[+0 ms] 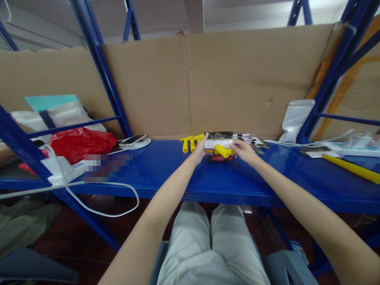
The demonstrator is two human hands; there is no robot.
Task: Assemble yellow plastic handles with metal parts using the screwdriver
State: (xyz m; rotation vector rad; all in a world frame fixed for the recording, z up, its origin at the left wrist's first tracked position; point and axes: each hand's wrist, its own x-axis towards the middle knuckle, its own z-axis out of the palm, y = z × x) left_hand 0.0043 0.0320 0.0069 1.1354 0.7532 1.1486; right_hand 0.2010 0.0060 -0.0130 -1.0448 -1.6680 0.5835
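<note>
My left hand (201, 150) is closed on the left edge of a packet with a black printed header card (219, 135) and a pale lower part. My right hand (244, 151) pinches at the packet's right side, close to a yellow handle (222, 151) at its front; whether that handle is inside the packet I cannot tell. Just below the packet, a red and black tool handle (221, 158) lies on the blue shelf (166, 170). Several yellow-handled pieces (185, 145) sit behind my left hand. Past my right hand are some thin white and dark strips (244, 137).
Cardboard (237, 79) walls the back between blue posts. On the left are a red bag (80, 142), a power strip (61, 170), a phone (134, 139) and coiled white cable. A yellow tool (353, 169) and a clear plastic bag (297, 118) are on the right.
</note>
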